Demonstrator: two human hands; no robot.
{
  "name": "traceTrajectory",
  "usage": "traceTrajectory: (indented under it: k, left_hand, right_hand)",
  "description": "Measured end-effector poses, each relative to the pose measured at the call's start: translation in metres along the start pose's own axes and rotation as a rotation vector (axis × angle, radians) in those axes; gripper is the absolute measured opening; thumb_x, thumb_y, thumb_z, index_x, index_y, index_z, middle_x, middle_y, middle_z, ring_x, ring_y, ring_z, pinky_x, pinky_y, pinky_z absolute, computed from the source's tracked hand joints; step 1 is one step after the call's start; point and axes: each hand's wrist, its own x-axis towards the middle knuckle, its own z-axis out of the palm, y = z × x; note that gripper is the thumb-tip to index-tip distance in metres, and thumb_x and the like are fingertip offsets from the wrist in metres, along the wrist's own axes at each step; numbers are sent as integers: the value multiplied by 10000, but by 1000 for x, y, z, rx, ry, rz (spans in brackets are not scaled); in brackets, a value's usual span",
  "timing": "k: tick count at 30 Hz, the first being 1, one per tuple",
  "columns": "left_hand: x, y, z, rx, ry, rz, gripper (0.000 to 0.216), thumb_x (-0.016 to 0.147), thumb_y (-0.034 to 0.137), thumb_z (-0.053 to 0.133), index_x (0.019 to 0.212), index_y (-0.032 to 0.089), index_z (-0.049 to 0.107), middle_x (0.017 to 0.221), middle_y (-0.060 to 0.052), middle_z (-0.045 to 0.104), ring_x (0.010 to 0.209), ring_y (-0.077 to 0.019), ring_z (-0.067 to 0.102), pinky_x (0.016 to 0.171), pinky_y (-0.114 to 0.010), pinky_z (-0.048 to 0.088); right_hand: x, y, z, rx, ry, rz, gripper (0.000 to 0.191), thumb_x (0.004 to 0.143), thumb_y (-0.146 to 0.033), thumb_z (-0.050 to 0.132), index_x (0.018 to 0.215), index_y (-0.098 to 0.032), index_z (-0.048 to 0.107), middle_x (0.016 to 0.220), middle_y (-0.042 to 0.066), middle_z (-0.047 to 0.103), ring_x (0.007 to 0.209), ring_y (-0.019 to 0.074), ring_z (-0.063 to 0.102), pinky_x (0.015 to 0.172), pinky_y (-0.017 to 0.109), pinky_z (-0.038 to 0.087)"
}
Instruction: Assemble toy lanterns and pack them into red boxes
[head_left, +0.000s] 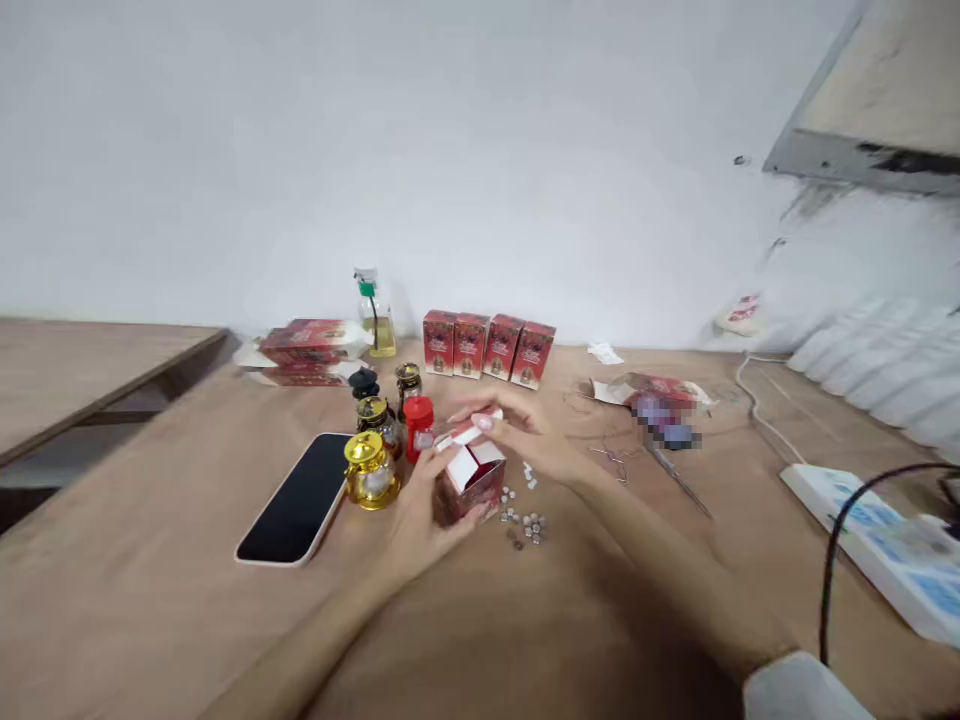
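A small red cardboard box (484, 487) with white inner flaps is held above the table in front of me. My left hand (420, 520) grips it from the left, thumb along the near lower side. My right hand (529, 435) has its fingers on the raised flaps at the top. What lies inside the box is hidden. Just left of it stand miniature lanterns: a red one (418, 428), a gold one (370, 472), a bronze one (377, 420) and darker ones behind. Several button cells (534, 527) lie on the table to the right of the box.
Closed red boxes (470, 345) line the wall; flattened cartons (311, 342) lie left beside a glass bottle (382, 330) of yellow liquid. A phone (296, 500) lies at left. On the right are a screwdriver (682, 480), a torn carton (660, 388) and a power strip (870, 540) with cables.
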Motion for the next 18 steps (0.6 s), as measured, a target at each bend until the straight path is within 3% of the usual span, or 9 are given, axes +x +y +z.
traceTrajectory:
  k: [4, 7, 14, 18]
  left_hand:
    - [-3, -1, 10, -64, 193, -69, 820, 730, 311, 715, 1344, 259, 175, 1380, -160, 332, 1270, -302, 462, 1015, -496, 456]
    - [-1, 3, 9, -169, 185, -110, 836, 741, 301, 704, 1351, 261, 133, 1437, -184, 259, 1326, -304, 404, 1015, -493, 456]
    - [2, 1, 4, -236, 53, -282, 834, 671, 320, 757, 1350, 202, 288, 1338, -163, 485, 1238, -321, 500, 1029, -505, 427]
    - [3, -3, 4, -272, -14, -358, 803, 654, 370, 763, 1328, 198, 363, 1261, -138, 569, 1162, -318, 562, 990, -482, 456]
  right_hand:
    - [-13, 1, 3, -354, -5, -136, 179, 915, -302, 550, 977, -232, 702, 1056, 34, 728, 1010, 164, 634, 903, 362, 452]
    - [-20, 8, 2, -586, -5, -249, 211, 932, -272, 523, 1059, -264, 690, 1122, 20, 713, 1014, 162, 630, 925, 396, 421]
    - [-19, 14, 2, -722, 35, -241, 242, 924, -272, 522, 1101, -286, 688, 1121, -15, 711, 1077, 190, 575, 948, 429, 461]
    - [-21, 21, 5, -690, -28, -326, 293, 935, -295, 497, 1190, -260, 638, 1236, 3, 654, 1304, 198, 426, 1068, 459, 386]
